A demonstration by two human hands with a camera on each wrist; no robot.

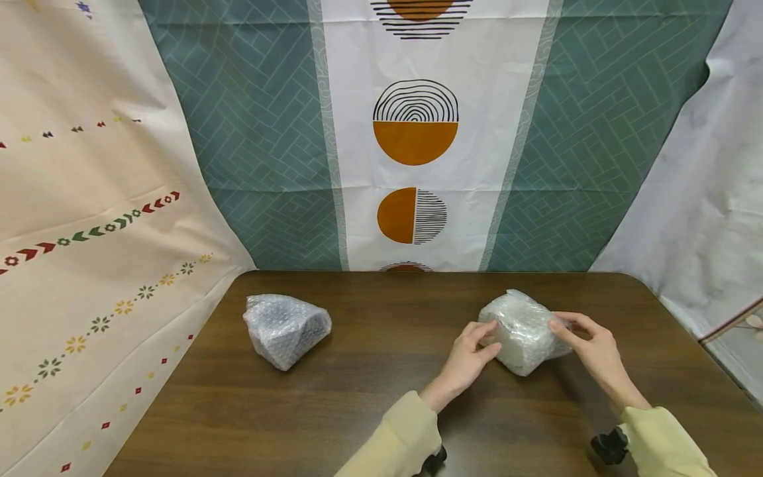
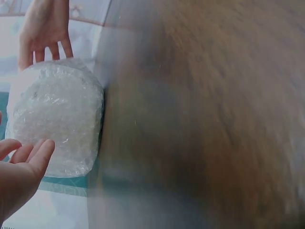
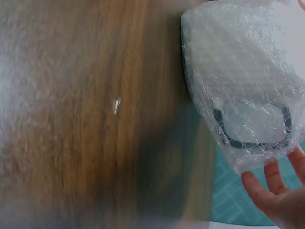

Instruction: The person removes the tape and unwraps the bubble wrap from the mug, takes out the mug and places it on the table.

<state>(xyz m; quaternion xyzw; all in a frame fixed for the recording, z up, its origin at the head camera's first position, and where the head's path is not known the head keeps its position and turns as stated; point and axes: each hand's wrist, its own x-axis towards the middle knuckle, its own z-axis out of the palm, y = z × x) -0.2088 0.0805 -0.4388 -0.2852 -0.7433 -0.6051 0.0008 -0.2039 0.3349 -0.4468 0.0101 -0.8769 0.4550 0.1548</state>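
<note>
- Bundle of clear, rounded bubble wrap (image 1: 524,334) rests on the brown wooden table (image 1: 357,397), a dark curved band (image 3: 252,144) showing inside.
- Left hand (image 1: 463,361), relaxed, fingers parted, grips nothing beside the bundle; contact is unclear.
- Right hand (image 1: 596,351), fingers loosely extended, touches the bundle's opposite end, perhaps steadying it.
- Cone-like bubble-wrapped package (image 1: 280,331) lies well left of the bundle, out of the hands' way.

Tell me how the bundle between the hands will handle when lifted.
The bundle may squash slightly, being bubble-wrapped. Its glossy plastic could prove slippery. Something stiff is probably inside, judging by the dark curved strip showing through.
</note>
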